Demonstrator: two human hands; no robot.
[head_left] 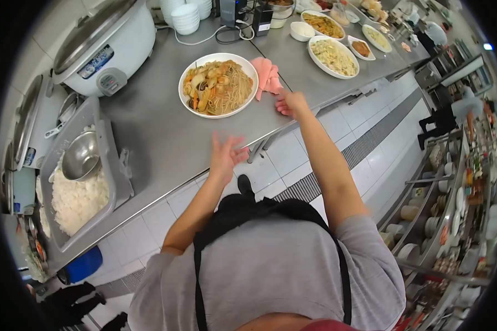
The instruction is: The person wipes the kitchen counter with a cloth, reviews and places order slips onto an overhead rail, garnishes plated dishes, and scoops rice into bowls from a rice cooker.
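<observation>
A white oval plate [183,105] of noodles with vegetables in sauce [218,88] sits on the steel counter. Just right of it lies a crumpled pink cloth [266,76], close against the rim. My right hand [290,105] is at the cloth's lower right corner, fingers loosely bent and apart; whether a fingertip touches the cloth I cannot tell. Below the plate, over the counter's front edge, my left hand [226,157] hovers with spread fingers, slightly blurred and holding nothing.
A grey tub [113,160] of rice [80,201] with a metal bowl [83,157] stands left, near a large rice cooker [107,49]. More filled dishes, including a white oval dish [334,57], line the counter's far right. Stacked bowls [185,19] and cables are behind. Other people stand further off.
</observation>
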